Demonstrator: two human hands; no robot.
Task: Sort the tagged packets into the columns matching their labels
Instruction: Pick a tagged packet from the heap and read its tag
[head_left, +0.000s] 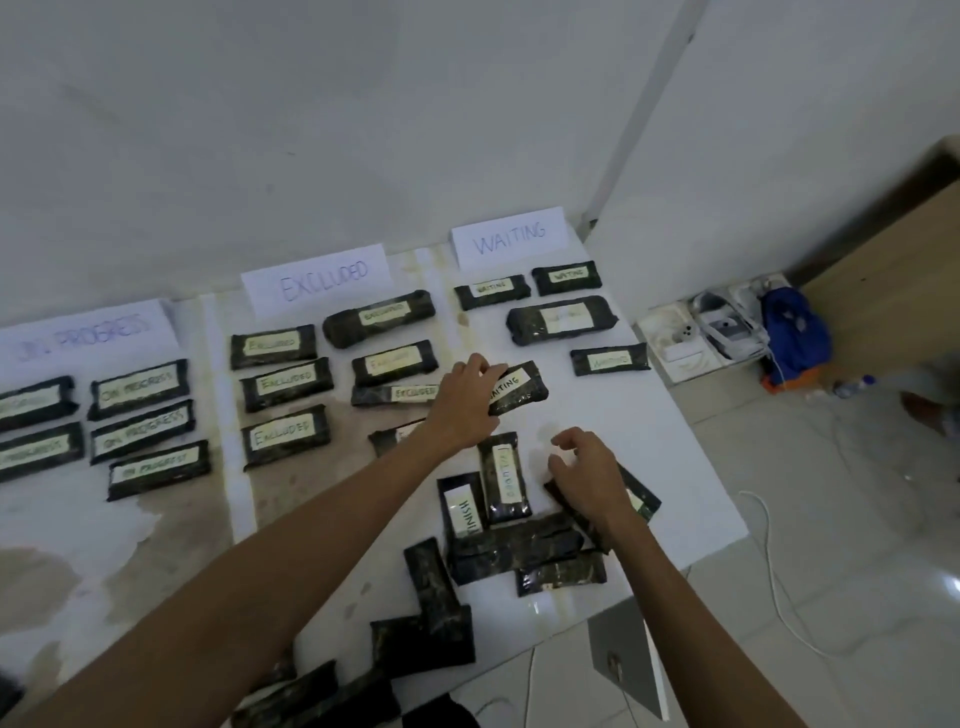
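Dark packets with pale tags lie on a white table (649, 467) under three paper signs: ON PROGRESS (88, 332), EXCLUDED (317, 280) and WAITING (509, 236). My left hand (462, 400) grips a packet tagged WAITING (519, 389) just below the WAITING column. My right hand (587, 473) rests with curled fingers on a packet (636, 493) at the edge of the unsorted pile (519, 545). In that pile a packet tagged FINISH (462, 509) and another tagged packet (504, 475) lie face up; others show no tag.
The wall stands right behind the signs. The table's right edge drops to a tiled floor with white boxes (691, 338), a blue bag (795, 332), a bottle (852, 387) and white cables (779, 571). More dark packets (426, 623) lie near the front edge.
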